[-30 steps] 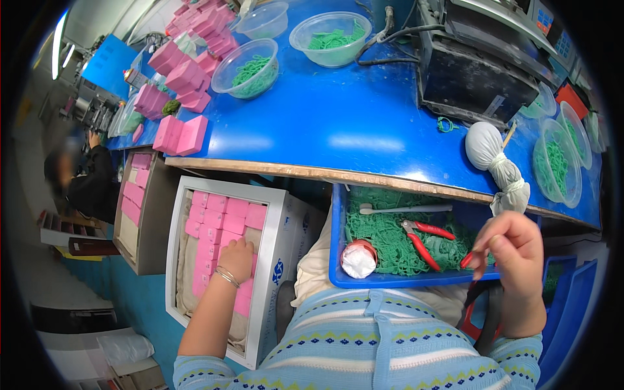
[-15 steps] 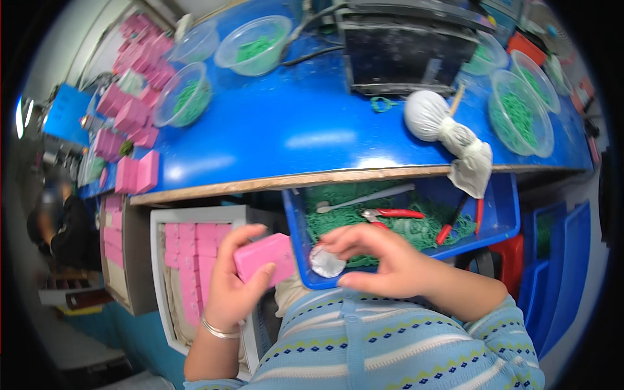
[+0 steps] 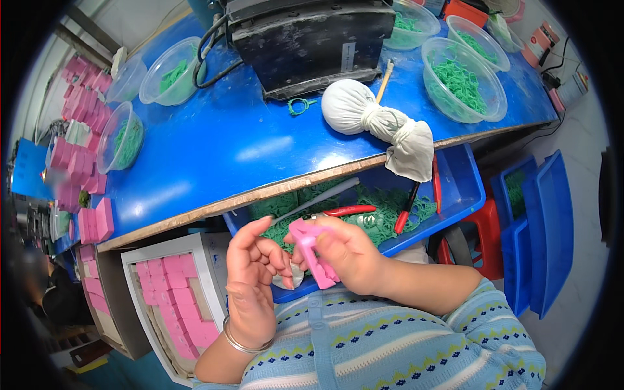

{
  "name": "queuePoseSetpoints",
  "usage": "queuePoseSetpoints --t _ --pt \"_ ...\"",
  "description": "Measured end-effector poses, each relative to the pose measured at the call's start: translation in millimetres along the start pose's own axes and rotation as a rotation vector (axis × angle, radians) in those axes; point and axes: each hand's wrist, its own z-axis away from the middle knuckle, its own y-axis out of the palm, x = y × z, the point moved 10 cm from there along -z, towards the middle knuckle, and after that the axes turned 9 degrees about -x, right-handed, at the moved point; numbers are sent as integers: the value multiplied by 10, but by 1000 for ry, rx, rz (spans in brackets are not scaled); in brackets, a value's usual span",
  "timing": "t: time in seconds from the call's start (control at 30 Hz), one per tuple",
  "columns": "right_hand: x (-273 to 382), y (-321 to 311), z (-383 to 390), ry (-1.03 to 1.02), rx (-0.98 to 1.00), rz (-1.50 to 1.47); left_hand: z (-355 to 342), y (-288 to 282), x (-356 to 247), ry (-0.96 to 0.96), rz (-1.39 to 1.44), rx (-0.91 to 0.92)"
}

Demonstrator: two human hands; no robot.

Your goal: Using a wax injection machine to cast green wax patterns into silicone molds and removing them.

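My right hand [image 3: 357, 260] is closed around a pink block [image 3: 313, 253], tilted with a narrow, notched side showing. My left hand [image 3: 252, 286] is beside it, palm turned up, fingers loosely curled and apart, with no object visible in it. By the left fingertips lies a whitish round thing [image 3: 294, 276], partly hidden by the fingers. Beyond both hands, a blue tray [image 3: 463, 175] holds green stringy scraps [image 3: 416, 209], a grey-handled brush [image 3: 318, 200], red-handled pliers [image 3: 351, 210] and a red-and-black pen-like tool [image 3: 404, 214].
On the blue table [image 3: 214, 156] lie a tied white cloth bag [image 3: 348, 107] and a green ring [image 3: 299, 106]. A black machine [image 3: 312, 49] stands behind. Clear bowls [image 3: 465, 84] hold green pieces. Pink blocks fill a white-rimmed box [image 3: 172, 286] at lower left. A person sits far left.
The pink block has gone from my left hand to my right and turned edge-on. My left hand has loosened. The view has shifted right, and my right hand has left the silvery round thing.
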Motion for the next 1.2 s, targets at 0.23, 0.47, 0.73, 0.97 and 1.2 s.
queuePoseSetpoints --t 0.23,0.47,0.73,0.97,1.2 --pt "-16 -98 -54 -163 -85 162 10 39 94 -39 10 30" --pt "222 -34 6 -458 -59 490 29 201 -170 363 -558 57" --pt "15 -192 -105 -79 -70 -46 11 -21 -83 269 -274 32" --pt "-46 -299 -102 131 -136 -263 -78 -224 115 -15 196 -23" --pt "246 -159 -25 -236 -90 392 48 -168 -397 689 -1203 -225"
